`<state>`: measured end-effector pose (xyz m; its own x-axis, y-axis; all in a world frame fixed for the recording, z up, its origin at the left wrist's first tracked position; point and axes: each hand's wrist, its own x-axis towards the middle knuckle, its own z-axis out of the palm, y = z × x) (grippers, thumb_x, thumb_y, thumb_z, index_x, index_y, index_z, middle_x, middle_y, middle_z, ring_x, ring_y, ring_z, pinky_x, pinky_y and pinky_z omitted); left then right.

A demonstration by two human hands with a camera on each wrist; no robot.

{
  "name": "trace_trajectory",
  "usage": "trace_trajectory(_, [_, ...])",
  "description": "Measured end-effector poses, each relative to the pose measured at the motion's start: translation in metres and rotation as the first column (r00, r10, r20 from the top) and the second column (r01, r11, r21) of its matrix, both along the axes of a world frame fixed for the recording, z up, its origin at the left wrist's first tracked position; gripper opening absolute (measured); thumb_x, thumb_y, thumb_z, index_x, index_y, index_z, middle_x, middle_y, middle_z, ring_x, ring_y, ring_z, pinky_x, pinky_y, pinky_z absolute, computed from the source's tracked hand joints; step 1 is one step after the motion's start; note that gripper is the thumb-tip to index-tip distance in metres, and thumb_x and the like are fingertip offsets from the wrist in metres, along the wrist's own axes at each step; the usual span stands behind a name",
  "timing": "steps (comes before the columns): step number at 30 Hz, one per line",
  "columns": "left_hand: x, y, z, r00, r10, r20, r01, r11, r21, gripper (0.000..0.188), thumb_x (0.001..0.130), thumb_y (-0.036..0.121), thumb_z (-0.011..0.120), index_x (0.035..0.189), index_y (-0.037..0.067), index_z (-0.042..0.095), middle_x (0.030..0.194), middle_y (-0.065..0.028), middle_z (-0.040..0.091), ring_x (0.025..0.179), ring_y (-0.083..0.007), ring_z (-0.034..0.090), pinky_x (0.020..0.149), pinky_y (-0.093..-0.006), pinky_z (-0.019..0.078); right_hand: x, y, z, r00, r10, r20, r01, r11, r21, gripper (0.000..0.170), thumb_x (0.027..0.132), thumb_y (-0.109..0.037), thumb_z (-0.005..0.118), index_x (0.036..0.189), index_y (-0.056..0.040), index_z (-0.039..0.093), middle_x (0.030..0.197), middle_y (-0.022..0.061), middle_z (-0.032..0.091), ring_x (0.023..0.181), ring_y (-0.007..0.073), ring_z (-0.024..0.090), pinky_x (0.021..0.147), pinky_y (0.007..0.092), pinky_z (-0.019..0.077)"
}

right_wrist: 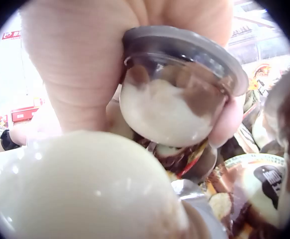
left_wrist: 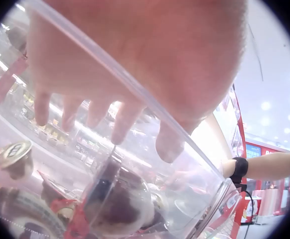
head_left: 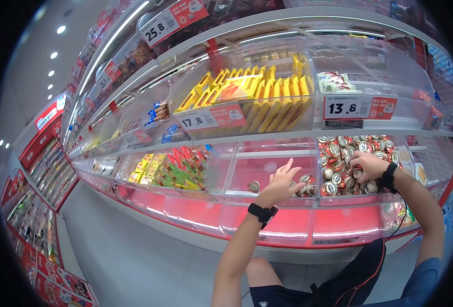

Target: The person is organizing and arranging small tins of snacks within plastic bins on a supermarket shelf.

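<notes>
My left hand (head_left: 281, 184) is over the front wall of a clear plastic bin (head_left: 236, 162), its fingers spread and nothing in its grasp. In that bin lie a few small dessert cups, one cup (head_left: 253, 186) to the left of the hand and others beside it at the right. The left wrist view has a round cup (left_wrist: 117, 204) below the fingers. At the neighbouring bin full of cups, my right hand (head_left: 368, 166) reaches in among them. Close up in the right wrist view, its thumb and fingers pinch a clear cup (right_wrist: 170, 109) with white and brown filling.
Another pale cup (right_wrist: 80, 189) bulges close under the right hand. Yellow packets (head_left: 282, 100) fill the shelf above, behind a price tag (head_left: 346, 107). Wrapped snacks (head_left: 180, 169) stand in bins at the left. Pink shelf fronts (head_left: 267, 220) run below, over a grey floor (head_left: 134, 250).
</notes>
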<state>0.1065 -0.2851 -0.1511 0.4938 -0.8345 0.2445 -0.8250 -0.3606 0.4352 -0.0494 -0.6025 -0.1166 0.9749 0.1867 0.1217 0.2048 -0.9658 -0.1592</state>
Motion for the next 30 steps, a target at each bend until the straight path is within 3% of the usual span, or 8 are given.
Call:
trace_trajectory(5, [0.004, 0.010, -0.006, 0.995, -0.069, 0.065, 0.076, 0.991, -0.106, 0.048, 0.086, 0.041, 0.063, 0.122, 0.011, 0.057, 0.145, -0.0187, 0.037, 0.132, -0.0359, 0.035, 0.104, -0.0526, 0.0267, -0.014, 0.006, 0.019, 0.999, -0.012, 0.031, 0.014, 0.997, -0.078, 0.043, 0.059, -0.024, 0.080, 0.095, -0.0093, 0.062, 0.113, 0.0118, 0.055, 0.101, 0.0329, 0.056, 0.083, 0.0431, 0.0469])
trace_trajectory(11, [0.008, 0.022, 0.003, 0.984, 0.028, 0.176, 0.035, 0.938, -0.346, 0.021, 0.081, 0.019, 0.064, 0.097, 0.005, 0.065, 0.117, -0.0166, 0.059, 0.109, -0.0312, 0.055, 0.090, -0.0408, 0.0406, -0.031, 0.027, 0.031, 0.934, 0.117, 0.337, -0.016, 0.957, -0.289, 0.035, 0.063, -0.021, 0.077, 0.093, -0.0101, 0.062, 0.118, 0.0101, 0.053, 0.102, 0.0310, 0.055, 0.081, 0.0424, 0.0490])
trace_trajectory(12, [0.013, 0.027, 0.001, 0.980, 0.057, 0.192, 0.026, 0.914, -0.404, 0.017, 0.079, 0.015, 0.064, 0.092, 0.004, 0.065, 0.111, -0.0152, 0.062, 0.104, -0.0301, 0.058, 0.086, -0.0390, 0.0427, -0.039, 0.046, 0.044, 0.954, 0.116, 0.278, -0.002, 0.926, -0.377, 0.029, 0.067, -0.018, 0.073, 0.092, -0.0101, 0.061, 0.119, 0.0100, 0.052, 0.100, 0.0274, 0.055, 0.074, 0.0383, 0.0520])
trace_trajectory(15, [0.015, 0.057, 0.003, 0.922, 0.335, 0.194, -0.254, 0.901, -0.351, 0.008, 0.074, 0.005, 0.061, 0.081, 0.004, 0.064, 0.092, -0.0094, 0.064, 0.090, -0.0273, 0.059, 0.074, -0.0381, 0.0444, -0.039, 0.083, 0.043, 0.897, 0.271, 0.350, -0.067, 0.865, -0.497, 0.026, 0.071, -0.015, 0.070, 0.094, -0.0100, 0.059, 0.119, 0.0096, 0.051, 0.098, 0.0238, 0.055, 0.067, 0.0329, 0.0533])
trace_trajectory(18, [0.007, 0.080, -0.001, 0.974, 0.216, 0.073, -0.164, 0.886, -0.434, 0.007, 0.075, 0.008, 0.057, 0.077, 0.005, 0.064, 0.081, -0.0072, 0.062, 0.082, -0.0261, 0.058, 0.073, -0.0401, 0.0410, -0.025, 0.122, 0.051, 0.721, 0.487, 0.492, -0.211, 0.832, -0.513, 0.024, 0.072, -0.013, 0.067, 0.094, -0.0096, 0.058, 0.117, 0.0088, 0.051, 0.095, 0.0211, 0.055, 0.063, 0.0301, 0.0533])
trace_trajectory(21, [-0.009, 0.084, 0.000, 0.964, 0.164, 0.209, -0.107, 0.960, -0.257, 0.019, 0.078, 0.009, 0.049, 0.080, -0.001, 0.065, 0.086, -0.0167, 0.066, 0.081, -0.0335, 0.060, 0.072, -0.0399, 0.0453, 0.022, 0.152, 0.045, 0.679, 0.524, 0.514, -0.328, 0.843, -0.425, 0.023, 0.073, -0.014, 0.067, 0.093, -0.0088, 0.056, 0.113, 0.0079, 0.051, 0.093, 0.0217, 0.056, 0.063, 0.0334, 0.0538])
trace_trajectory(24, [-0.017, 0.085, -0.002, 0.978, 0.189, 0.086, -0.168, 0.964, -0.206, 0.025, 0.080, 0.014, 0.045, 0.080, -0.001, 0.066, 0.078, -0.0185, 0.065, 0.076, -0.0354, 0.061, 0.072, -0.0433, 0.0435, 0.076, 0.163, 0.027, 0.706, 0.496, 0.506, -0.362, 0.866, -0.344, 0.025, 0.073, -0.019, 0.069, 0.093, -0.0112, 0.056, 0.112, 0.0088, 0.053, 0.091, 0.0233, 0.059, 0.059, 0.0349, 0.0530])
trace_trajectory(30, [-0.018, 0.077, -0.001, 0.969, 0.149, 0.196, -0.152, 0.988, -0.001, 0.025, 0.081, 0.015, 0.045, 0.077, 0.001, 0.064, 0.072, -0.0176, 0.063, 0.071, -0.0365, 0.061, 0.067, -0.0442, 0.0438, 0.093, 0.170, 0.001, 0.935, 0.354, 0.039, -0.293, 0.826, -0.481, 0.059, 0.060, -0.036, 0.081, 0.111, -0.0166, 0.057, 0.101, 0.0067, 0.057, 0.092, 0.0253, 0.061, 0.071, 0.0369, 0.0511])
